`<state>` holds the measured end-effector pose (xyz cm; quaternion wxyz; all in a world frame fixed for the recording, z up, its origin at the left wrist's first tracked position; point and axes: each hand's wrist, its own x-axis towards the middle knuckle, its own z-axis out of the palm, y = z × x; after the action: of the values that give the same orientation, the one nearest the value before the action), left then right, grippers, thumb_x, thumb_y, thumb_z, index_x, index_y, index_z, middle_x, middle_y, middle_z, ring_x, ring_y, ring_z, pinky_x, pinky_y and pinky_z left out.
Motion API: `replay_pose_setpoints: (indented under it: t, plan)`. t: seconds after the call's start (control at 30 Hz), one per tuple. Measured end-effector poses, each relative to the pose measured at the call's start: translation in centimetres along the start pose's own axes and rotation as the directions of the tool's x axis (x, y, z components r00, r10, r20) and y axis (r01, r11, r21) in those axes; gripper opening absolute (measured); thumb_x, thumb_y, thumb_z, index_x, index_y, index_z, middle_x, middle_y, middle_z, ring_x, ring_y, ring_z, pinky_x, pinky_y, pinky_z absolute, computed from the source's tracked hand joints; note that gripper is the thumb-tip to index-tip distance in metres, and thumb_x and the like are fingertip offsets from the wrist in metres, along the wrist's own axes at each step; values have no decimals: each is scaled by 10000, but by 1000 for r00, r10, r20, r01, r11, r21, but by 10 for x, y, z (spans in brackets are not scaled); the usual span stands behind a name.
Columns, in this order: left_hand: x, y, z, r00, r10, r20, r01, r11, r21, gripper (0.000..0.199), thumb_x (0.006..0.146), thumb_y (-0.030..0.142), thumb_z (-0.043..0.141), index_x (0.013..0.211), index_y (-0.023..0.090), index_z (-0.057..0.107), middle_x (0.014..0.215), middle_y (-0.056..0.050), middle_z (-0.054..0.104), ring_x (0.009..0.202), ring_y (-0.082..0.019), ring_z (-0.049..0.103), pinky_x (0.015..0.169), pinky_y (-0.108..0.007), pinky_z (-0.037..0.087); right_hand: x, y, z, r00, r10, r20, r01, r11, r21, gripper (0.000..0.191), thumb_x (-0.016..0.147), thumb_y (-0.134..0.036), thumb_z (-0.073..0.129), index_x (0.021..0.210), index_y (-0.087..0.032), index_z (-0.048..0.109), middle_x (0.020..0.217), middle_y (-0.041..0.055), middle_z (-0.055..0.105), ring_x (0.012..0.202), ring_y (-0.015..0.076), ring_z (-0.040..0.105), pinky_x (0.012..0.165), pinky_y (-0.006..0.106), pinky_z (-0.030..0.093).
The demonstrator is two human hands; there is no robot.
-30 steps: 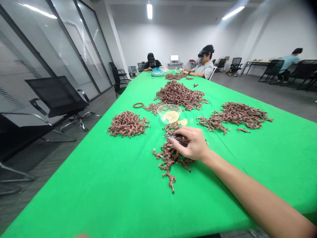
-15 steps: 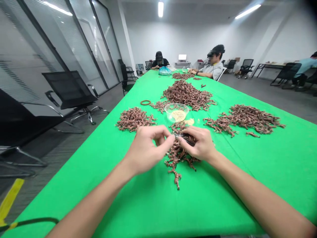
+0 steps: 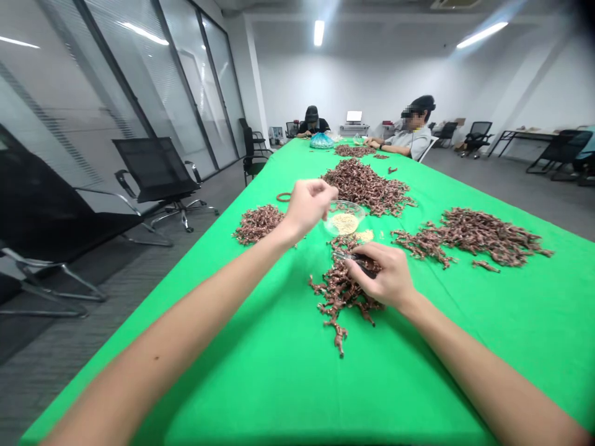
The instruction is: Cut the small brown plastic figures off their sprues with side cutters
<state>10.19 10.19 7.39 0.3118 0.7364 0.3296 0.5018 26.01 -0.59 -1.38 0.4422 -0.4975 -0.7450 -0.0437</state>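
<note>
Gripping a dark-handled tool (image 3: 370,271), the right hand (image 3: 390,275) sits over the near heap of brown figurines (image 3: 341,290), seemingly still to be worked; which heaps are finished, I cannot tell. Beyond, the left hand (image 3: 307,204) curls its fingers by a clear bowl (image 3: 361,220), any hold unclear. The green surface (image 3: 260,378) reaches two people (image 3: 421,141) before white walls (image 3: 376,80).

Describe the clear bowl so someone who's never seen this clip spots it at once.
On the green table, find the big central brown pile. Just nearer the camera, near the left hand, sits the round bowl. Unlike the brown piles around it, it is see-through and holds pale bits.
</note>
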Motion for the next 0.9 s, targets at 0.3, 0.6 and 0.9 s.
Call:
replay_pose_setpoints:
  t: [0.3,0.6,0.9]
  plan:
    - [-104,-48,-40,955,41,294,-155,913,377,149,819,312,638,786,172,678,569,27,582,537,-127,496,642,-292,372,3,19,-1,951,221,-216,-233,972,-32,290,877,-438,583,781,-197,713,675,19,685,572,162,601,571,294,435]
    - [-127,-53,-51,828,41,559,-269,903,334,258,816,373,699,1019,217,680,1166,-83,621,1073,-272,550,977,-435,344,0,6,2,980,165,-109,-166,986,-4,242,833,-426,634,774,-204,710,688,18,694,572,158,608,562,285,445]
    - [-126,-60,-56,866,-42,498,-54,983,177,120,862,272,669,906,169,627,929,-52,684,870,-189,618,828,-331,469,-3,-6,1,999,29,36,-30,999,29,187,843,-380,633,841,-201,688,733,22,694,620,149,620,587,283,469]
